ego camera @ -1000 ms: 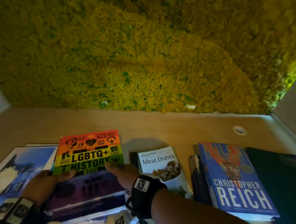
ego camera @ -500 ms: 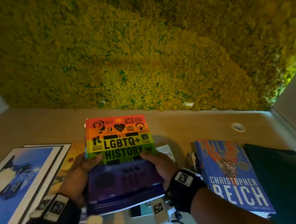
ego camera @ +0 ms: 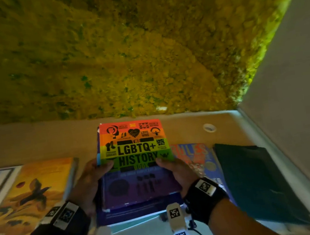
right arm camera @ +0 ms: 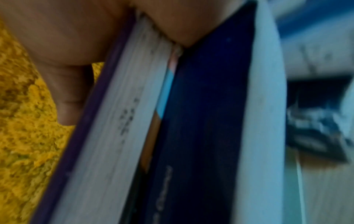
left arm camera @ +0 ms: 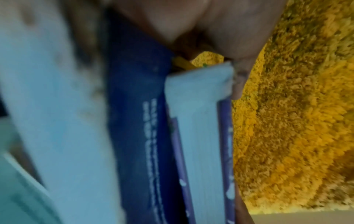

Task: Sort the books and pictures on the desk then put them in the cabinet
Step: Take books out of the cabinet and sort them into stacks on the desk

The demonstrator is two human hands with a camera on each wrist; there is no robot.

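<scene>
Rainbow-covered, the history book [ego camera: 133, 145] tops a small stack of books [ego camera: 138, 208] lifted above the desk [ego camera: 35, 141] near its front edge, left hand [ego camera: 89, 183] and right hand [ego camera: 177, 170] clamping opposite sides, thumbs on top; it looks stiff, heavy and glossy, best supported underneath, and no container shows.

I am working at an office-style desk nook: a pale wooden desk [ego camera: 58, 138] with a cable grommet [ego camera: 209, 127], a yellow-green moss wall [ego camera: 122, 52] behind, books [ego camera: 201, 162] and pictures [ego camera: 30, 195] laid out.
</scene>
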